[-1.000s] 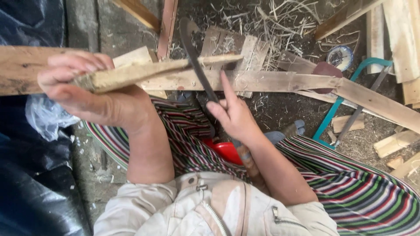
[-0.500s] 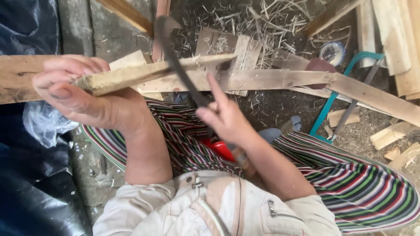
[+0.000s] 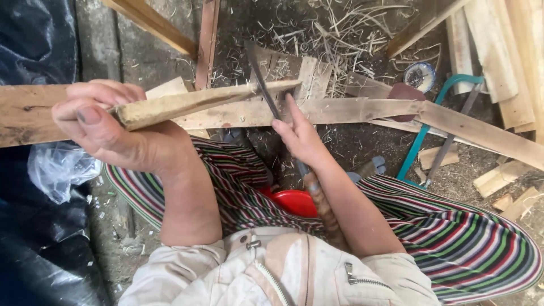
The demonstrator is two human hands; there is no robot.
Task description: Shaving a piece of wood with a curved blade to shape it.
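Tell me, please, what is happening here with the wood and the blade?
A seated person is working a piece of wood with a knife. The left hand grips one end of a rough wooden stick, held level. The right hand presses a long dark knife blade against the stick near its far end. Wood shavings litter the ground, and a teal-framed saw lies nearby.

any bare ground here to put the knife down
Barest patch: the concrete strip at upper left, between the black plastic sheet and the leaning slats. Crowded: shavings at top centre, offcuts and the hacksaw at right.
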